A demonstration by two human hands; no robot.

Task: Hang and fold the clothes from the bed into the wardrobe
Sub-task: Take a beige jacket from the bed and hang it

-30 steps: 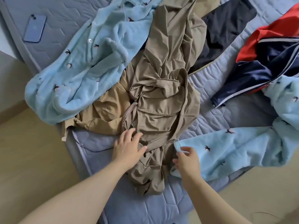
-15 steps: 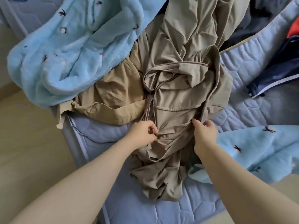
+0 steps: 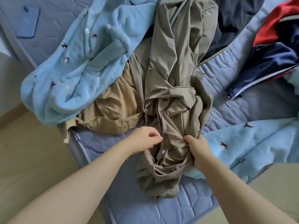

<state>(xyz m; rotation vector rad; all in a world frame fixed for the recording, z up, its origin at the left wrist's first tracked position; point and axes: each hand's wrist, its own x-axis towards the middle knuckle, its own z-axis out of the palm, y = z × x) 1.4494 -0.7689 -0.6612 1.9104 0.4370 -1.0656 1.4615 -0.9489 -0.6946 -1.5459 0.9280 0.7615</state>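
A crumpled taupe garment (image 3: 171,81) lies along the middle of the blue quilted mattress (image 3: 145,206), its lower end hanging over the near corner. My right hand (image 3: 199,148) grips a bunched fold at the garment's right edge. Curled fingers of my left hand (image 3: 143,137) touch its left edge; a pinch is not clear. A tan garment (image 3: 113,110) lies under it to the left. One light blue fleece piece (image 3: 77,70) sits on the left, another (image 3: 252,143) on the right.
A navy, red and white jacket (image 3: 273,54) and a dark garment (image 3: 234,21) lie at the back right. A blue phone (image 3: 27,20) rests on the mattress at the far left. Beige floor (image 3: 32,159) surrounds the bed corner.
My right hand left the blue fleece and took hold of the taupe garment. My left hand went from lying flat to curled fingers at the fabric, and the garment is bunched between both hands.
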